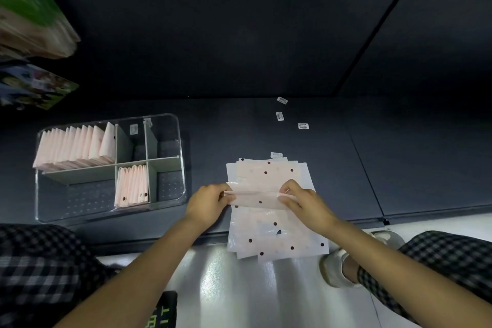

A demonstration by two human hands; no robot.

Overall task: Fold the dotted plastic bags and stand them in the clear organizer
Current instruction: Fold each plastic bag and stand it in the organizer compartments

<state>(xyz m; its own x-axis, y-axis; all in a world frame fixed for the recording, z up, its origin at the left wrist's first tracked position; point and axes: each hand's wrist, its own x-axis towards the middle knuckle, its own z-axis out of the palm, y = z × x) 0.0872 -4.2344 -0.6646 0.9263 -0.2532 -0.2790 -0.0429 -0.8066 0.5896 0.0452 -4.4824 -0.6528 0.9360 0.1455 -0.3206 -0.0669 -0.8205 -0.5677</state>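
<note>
Pale pink plastic, dotted dark, is being folded: a narrow folded bag [257, 197] is pinched at its two ends, the left hand [206, 205] on one end and the right hand [306, 201] on the other. Its long axis runs across from hand to hand. It is held just above the stack of flat bags [277, 231], which lies on the dark bench [266, 130]. The clear organizer [170, 201] stands to the left of the stack, nearer the left hand. Two compartments are seen holding upright folded bags: roughly a dozen in the far-left one [74, 146], about five in the middle one [132, 185]. Four small labels [303, 126] lie beyond the stack.
</note>
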